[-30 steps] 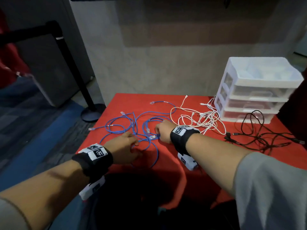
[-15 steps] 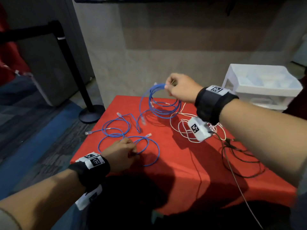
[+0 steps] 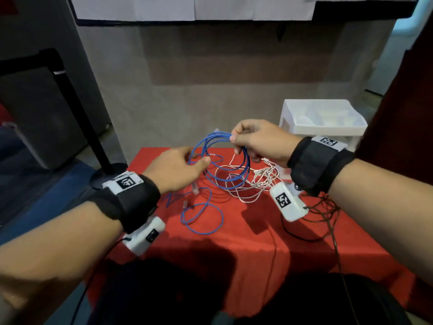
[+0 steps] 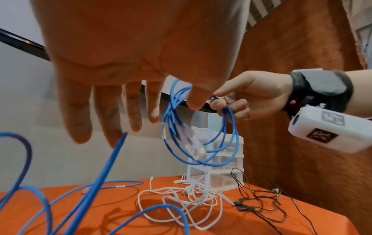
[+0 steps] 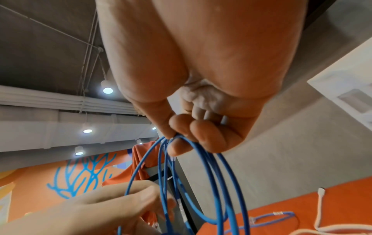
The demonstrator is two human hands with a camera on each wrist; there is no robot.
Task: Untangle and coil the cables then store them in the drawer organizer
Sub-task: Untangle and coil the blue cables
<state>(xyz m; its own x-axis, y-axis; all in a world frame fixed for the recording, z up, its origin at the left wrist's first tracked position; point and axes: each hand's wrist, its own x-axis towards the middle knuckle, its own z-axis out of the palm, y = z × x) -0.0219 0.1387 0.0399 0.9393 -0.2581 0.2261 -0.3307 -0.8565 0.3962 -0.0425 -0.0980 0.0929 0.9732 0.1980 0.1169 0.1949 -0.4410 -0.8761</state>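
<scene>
Blue cable coil [image 3: 222, 160] above table edge [image 3: 145, 156]

There are two hands, the left [image 3: 174, 168] and the right [image 3: 260, 141], one drawer unit [image 3: 323, 124], one red table [image 3: 246, 242], and three groups of cables, blue [image 3: 222, 160], white [image 3: 248, 184] and black [image 3: 321, 209].

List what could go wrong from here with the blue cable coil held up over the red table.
1. The right hand pinches the blue cable coil at one spot only; loops could slip and spring open.
2. The blue tail trailing past the left hand lies looped on the red tablecloth; winding it in may form a knot.
3. The coil hangs just above the white cable tangle; lowering it could snag them.
</scene>
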